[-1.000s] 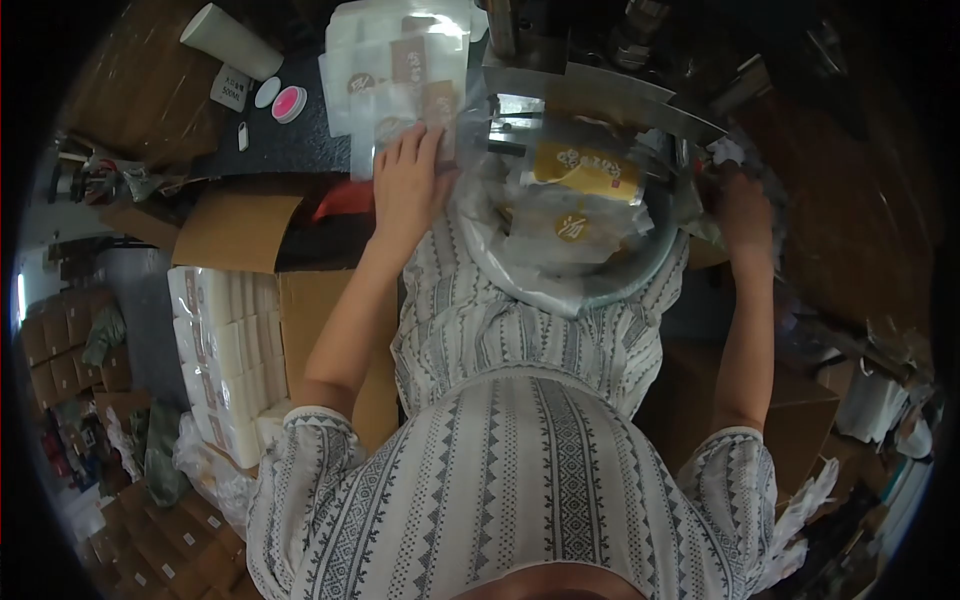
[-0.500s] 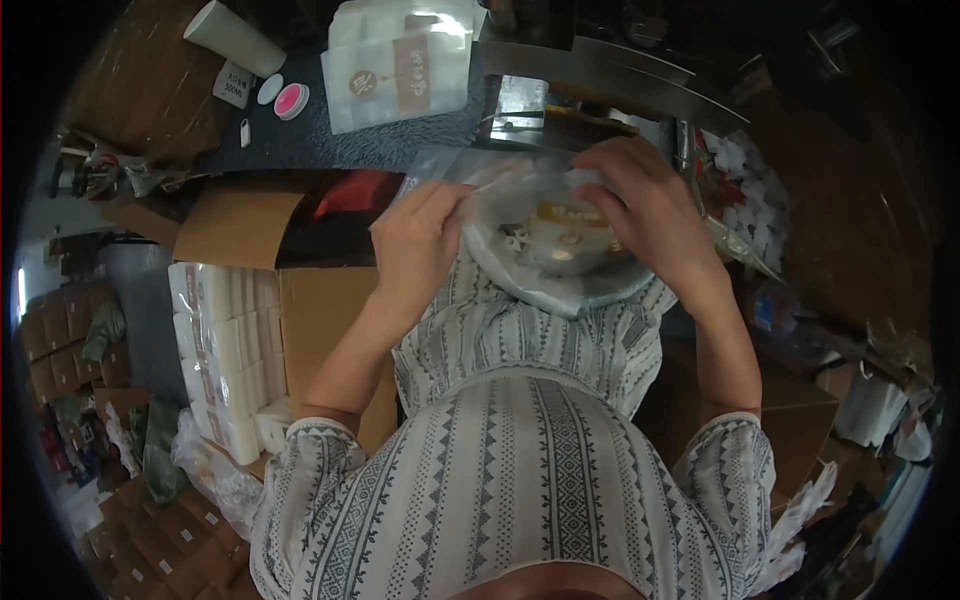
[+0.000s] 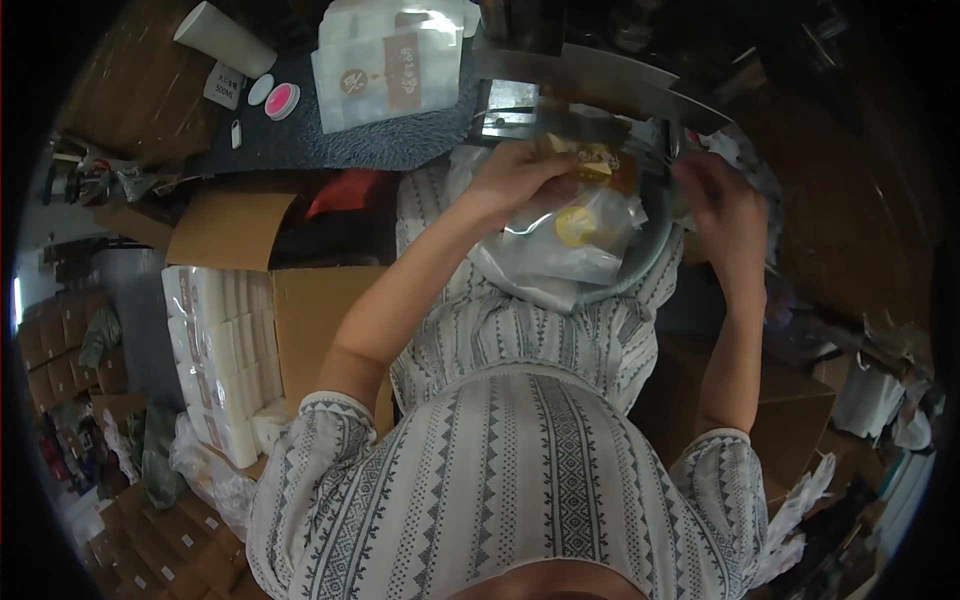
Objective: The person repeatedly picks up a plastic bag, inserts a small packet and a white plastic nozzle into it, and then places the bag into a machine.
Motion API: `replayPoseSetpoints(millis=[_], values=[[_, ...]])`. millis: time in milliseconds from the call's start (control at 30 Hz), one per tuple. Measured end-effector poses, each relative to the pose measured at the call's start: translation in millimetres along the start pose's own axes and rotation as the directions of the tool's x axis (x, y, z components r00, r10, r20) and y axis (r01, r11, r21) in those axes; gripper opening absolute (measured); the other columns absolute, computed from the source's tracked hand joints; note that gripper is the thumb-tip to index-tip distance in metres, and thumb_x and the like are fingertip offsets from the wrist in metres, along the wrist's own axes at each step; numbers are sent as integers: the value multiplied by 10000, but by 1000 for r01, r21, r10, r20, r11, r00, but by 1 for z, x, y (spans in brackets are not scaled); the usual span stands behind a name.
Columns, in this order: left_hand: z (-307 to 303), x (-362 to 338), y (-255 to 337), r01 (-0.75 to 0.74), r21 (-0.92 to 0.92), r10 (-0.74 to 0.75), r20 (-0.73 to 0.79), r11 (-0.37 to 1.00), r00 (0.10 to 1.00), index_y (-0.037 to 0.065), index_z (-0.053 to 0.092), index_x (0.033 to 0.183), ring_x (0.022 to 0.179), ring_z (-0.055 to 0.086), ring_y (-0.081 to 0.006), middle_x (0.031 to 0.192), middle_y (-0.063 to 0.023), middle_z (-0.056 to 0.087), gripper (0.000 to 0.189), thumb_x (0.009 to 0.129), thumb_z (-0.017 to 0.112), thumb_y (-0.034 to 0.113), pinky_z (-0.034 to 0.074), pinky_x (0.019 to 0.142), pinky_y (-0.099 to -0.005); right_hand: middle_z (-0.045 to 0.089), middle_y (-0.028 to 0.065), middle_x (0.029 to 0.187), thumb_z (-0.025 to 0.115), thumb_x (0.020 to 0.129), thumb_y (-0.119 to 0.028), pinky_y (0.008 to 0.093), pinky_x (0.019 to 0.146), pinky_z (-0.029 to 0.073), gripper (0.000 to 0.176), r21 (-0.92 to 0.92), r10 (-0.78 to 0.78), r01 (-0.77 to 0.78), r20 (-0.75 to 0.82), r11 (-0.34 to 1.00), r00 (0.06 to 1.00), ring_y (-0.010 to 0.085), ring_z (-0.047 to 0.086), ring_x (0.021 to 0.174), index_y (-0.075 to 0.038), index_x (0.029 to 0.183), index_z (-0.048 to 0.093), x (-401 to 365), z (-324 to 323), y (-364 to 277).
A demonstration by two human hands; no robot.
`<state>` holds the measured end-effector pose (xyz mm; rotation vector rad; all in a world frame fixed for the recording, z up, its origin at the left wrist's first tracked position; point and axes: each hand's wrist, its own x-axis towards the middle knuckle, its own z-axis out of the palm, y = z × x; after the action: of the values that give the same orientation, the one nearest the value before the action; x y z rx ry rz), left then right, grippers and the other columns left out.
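My left hand (image 3: 515, 182) is closed on the upper edge of a clear plastic bag with a gold label (image 3: 597, 160). A yellow round sticker (image 3: 575, 226) shows on clear plastic just below it. These lie over a pale round basin (image 3: 655, 262) resting on my lap, and more clear plastic hangs over its rim. To the right of the basin, my right hand (image 3: 728, 205) has its fingers curled together beside a shiny metal edge. Whatever those fingers hold, if anything, is too dark to make out.
Printed pouches (image 3: 392, 70) lie on a grey mat (image 3: 400, 145) near a white cup (image 3: 225, 38) and a pink-filled jar (image 3: 282, 101). An open carton (image 3: 325, 325) and stacked white packs (image 3: 220, 350) stand at left. Metal equipment (image 3: 640, 90) is ahead.
My left hand has moved right and forward over the basin, now gripping the labelled bag. My right hand has shifted right, away from the plastic. The gold label and yellow sticker show more clearly.
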<state>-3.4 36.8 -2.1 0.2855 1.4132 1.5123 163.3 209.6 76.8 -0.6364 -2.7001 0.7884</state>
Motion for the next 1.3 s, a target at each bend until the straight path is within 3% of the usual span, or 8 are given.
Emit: replayPoseSetpoints(millis=[100,200,300,433,733,833,1033,1300], values=[[1,-5,3,3,-9,-3,-25,1000,1000,-26,640,990,629,651,-160,792,-34,666,284,904,631,245,509,571,-283,631,161,1008,651,835,-141,383,751,506,239,-166,109,-147,-220,975,969,319,638,895,-46,1053,623,16,2,41],[-20,-10,22,-181,533,327,-193,827,925,-11,636,1006,791,657,-201,916,-136,666,310,922,595,284,507,645,-332,608,172,1059,624,814,-83,409,795,500,227,-600,-408,182,-265,779,874,349,622,934,-53,1039,628,35,20,81],[-92,8,39,-106,986,930,-84,130,358,-21,536,1195,1106,533,-336,1228,-199,544,516,880,611,381,427,885,-412,596,189,1083,599,788,-33,437,836,486,243,-249,-50,8,-163,968,985,378,598,970,-37,1030,620,23,21,74],[-93,-4,-9,159,956,835,127,-247,535,15,398,1336,1167,455,-387,1333,-219,418,629,849,639,331,364,948,-471,615,185,1083,556,799,20,415,842,487,274,-188,11,-35,-130,981,991,376,600,991,-8,1067,606,24,19,83],[-85,-75,5,-10,986,832,-133,165,539,52,644,898,763,601,-307,817,-96,601,118,786,652,87,473,655,-389,661,153,934,620,820,-44,383,720,495,217,11,130,-131,-241,991,962,336,628,807,-22,1036,617,0,-4,33],[-56,-85,8,-143,986,876,-1,80,482,58,651,884,689,599,-304,795,-99,597,97,787,644,57,471,579,-372,667,119,969,659,814,-61,330,725,508,230,295,17,-29,45,955,999,251,649,846,-21,1039,635,-2,3,-31],[-34,-97,18,-342,931,825,89,130,557,58,655,882,693,607,-301,787,-93,601,106,781,640,29,473,591,-367,661,112,1026,654,820,-32,317,739,522,224,205,-433,438,-72,875,899,250,650,884,-21,1044,646,12,29,-61],[-9,-85,7,-392,890,731,105,234,674,52,657,849,669,612,-299,754,-93,599,64,791,654,79,476,577,-368,673,111,992,650,822,-38,313,717,530,213,328,-282,249,56,911,958,253,661,836,-20,1034,653,2,16,-41]])
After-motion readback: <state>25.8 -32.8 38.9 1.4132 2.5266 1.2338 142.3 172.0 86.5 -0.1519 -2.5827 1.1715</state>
